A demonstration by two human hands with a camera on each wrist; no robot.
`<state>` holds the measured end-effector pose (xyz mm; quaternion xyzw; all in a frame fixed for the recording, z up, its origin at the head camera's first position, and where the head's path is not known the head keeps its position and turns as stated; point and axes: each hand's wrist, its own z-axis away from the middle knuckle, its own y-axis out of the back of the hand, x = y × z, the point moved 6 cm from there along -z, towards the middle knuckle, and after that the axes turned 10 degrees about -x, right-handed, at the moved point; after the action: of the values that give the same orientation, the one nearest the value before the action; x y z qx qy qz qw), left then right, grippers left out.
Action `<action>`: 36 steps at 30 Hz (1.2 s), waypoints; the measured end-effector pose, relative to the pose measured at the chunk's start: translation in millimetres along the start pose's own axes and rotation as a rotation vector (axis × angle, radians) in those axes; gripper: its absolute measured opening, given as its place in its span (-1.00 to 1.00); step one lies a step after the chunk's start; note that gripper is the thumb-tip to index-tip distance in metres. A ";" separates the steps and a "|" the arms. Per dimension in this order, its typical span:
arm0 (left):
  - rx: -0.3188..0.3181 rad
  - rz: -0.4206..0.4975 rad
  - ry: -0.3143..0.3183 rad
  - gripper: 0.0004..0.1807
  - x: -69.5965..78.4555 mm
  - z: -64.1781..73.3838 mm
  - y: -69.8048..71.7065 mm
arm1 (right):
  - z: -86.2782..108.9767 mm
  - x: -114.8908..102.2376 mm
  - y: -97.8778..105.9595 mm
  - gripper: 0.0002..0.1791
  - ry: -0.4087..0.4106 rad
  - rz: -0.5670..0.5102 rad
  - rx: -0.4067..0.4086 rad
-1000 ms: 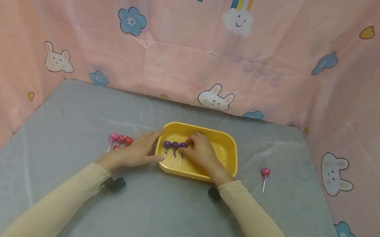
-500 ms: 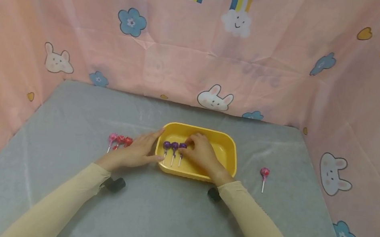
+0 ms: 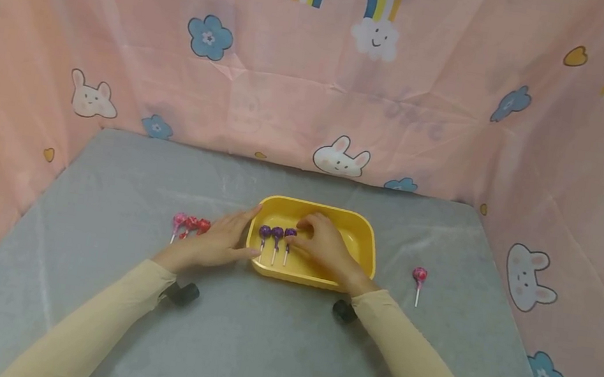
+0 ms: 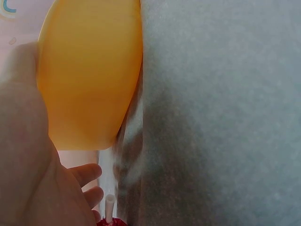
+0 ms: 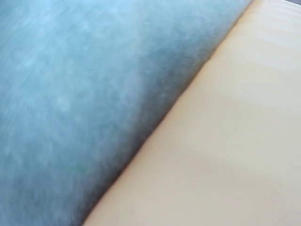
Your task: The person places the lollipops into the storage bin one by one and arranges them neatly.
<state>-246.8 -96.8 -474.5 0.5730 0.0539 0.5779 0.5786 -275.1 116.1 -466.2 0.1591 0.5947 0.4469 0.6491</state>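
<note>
Three purple lollipops (image 3: 278, 233) lie side by side in the left part of a yellow tray (image 3: 347, 276), sticks toward the person. My right hand (image 3: 325, 246) reaches into the tray, thumb right at the head of the rightmost purple lollipop (image 3: 290, 233), with a gap between thumb and fingers. My left hand (image 3: 218, 238) rests along the tray's left end with fingers stretched out, thumb at the near left corner. In the left wrist view the hand (image 4: 28, 155) lies against the tray's outer wall (image 4: 89, 75). The right wrist view shows only sleeve and cloth.
Left of the left hand lie a pink lollipop (image 3: 179, 219) and two red lollipops (image 3: 197, 224), partly hidden by that hand. A single pink-red lollipop (image 3: 420, 275) lies to the tray's right. Grey cloth (image 3: 256, 349) covers the table; a printed pink curtain (image 3: 267, 106) stands behind and at both sides.
The right wrist has shifted slightly to the right, and its fingers have drawn back a little from the rightmost purple lollipop. The left hand and the lollipops stay where they were.
</note>
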 end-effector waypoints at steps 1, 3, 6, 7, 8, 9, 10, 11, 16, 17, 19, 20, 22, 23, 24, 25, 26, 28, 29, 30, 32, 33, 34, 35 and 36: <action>0.000 0.000 0.000 0.05 -0.4 0.0 -0.2 | 0.6 0.6 0.6 -0.48 -0.004 -0.007 -0.001; 0.004 -0.002 -0.005 0.05 -0.8 0.0 -0.2 | 1.5 1.8 2.0 -0.47 -0.008 -0.016 -0.006; 0.014 -0.006 -0.017 0.07 -1.6 0.0 -0.1 | 3.9 3.7 5.1 -0.47 -0.018 -0.014 -0.008; 0.017 -0.008 -0.021 0.07 -1.6 0.2 0.0 | 4.9 4.1 6.6 -0.48 -0.022 -0.014 -0.009; 0.021 -0.009 -0.025 0.08 -1.9 0.2 0.1 | 5.9 4.5 8.2 -0.49 -0.022 -0.013 -0.010; 0.023 -0.008 -0.028 0.08 -2.5 -0.1 -0.1 | 7.2 4.5 9.9 -0.50 -0.020 -0.013 -0.012; 0.024 -0.008 -0.028 0.09 -2.9 -0.3 -0.3 | 8.8 4.4 12.0 -0.50 -0.018 -0.017 -0.013; 0.025 -0.009 -0.031 0.09 -2.9 -0.4 -0.3 | 10.5 4.3 14.2 -0.51 -0.019 -0.028 -0.016; 0.024 -0.013 -0.022 0.08 -3.0 -0.9 -0.5 | 17.9 2.0 27.5 -0.55 0.020 -0.051 -0.018; 0.024 -0.012 -0.022 0.07 -2.3 -0.7 -0.1 | 19.5 1.5 30.6 -0.56 0.032 -0.043 -0.014; 0.022 -0.009 -0.021 0.06 -0.9 -0.3 0.3 | 23.8 0.7 37.2 -0.57 0.058 -0.019 0.004; 0.019 -0.009 -0.017 0.06 -0.5 -0.3 0.3 | 26.2 0.5 40.9 -0.57 0.071 -0.004 0.018; 0.015 -0.010 -0.016 0.05 0.4 0.0 0.4 | 31.4 0.6 47.8 -0.59 0.097 0.023 0.046; 0.014 -0.011 -0.016 0.05 0.7 0.2 0.5 | 34.0 1.1 51.4 -0.59 0.110 0.032 0.061; 0.013 -0.014 -0.014 0.06 0.8 0.3 0.5 | 36.5 1.8 54.7 -0.60 0.124 0.035 0.073; 0.012 -0.016 -0.013 0.06 0.7 0.3 0.6 | 38.7 2.6 58.1 -0.60 0.138 0.040 0.084; 0.012 -0.020 -0.011 0.06 0.5 0.4 0.7 | 40.9 3.5 61.3 -0.60 0.148 0.033 0.092; 0.011 -0.020 -0.009 0.06 0.5 0.5 0.9 | 44.9 6.6 67.3 -0.61 0.160 0.017 0.101; 0.010 -0.019 -0.007 0.05 0.4 0.5 0.9 | 46.7 8.3 70.3 -0.61 0.165 0.008 0.105; 0.010 -0.017 -0.006 0.05 0.3 0.4 1.1 | 48.6 10.0 73.0 -0.61 0.169 -0.002 0.108; 0.009 -0.012 -0.004 0.05 0.0 0.2 1.0 | 52.3 14.2 78.2 -0.61 0.176 -0.017 0.120; 0.009 -0.011 -0.004 0.05 -0.2 0.1 1.0 | 54.0 16.5 80.5 -0.62 0.181 -0.018 0.126; 0.008 -0.009 -0.004 0.05 -0.5 0.1 0.9 | 55.5 18.8 82.6 -0.62 0.188 -0.022 0.132; 0.007 -0.007 -0.002 0.05 -1.1 -0.1 0.6 | 56.9 21.5 84.4 -0.62 0.191 -0.023 0.137; 0.008 -0.007 -0.003 0.05 -1.4 -0.2 0.4 | 58.4 24.2 86.0 -0.62 0.191 -0.022 0.141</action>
<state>-247.6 -97.9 -475.0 0.5760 0.0573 0.5749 0.5784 -257.9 201.0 -403.9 0.1544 0.6856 0.4098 0.5816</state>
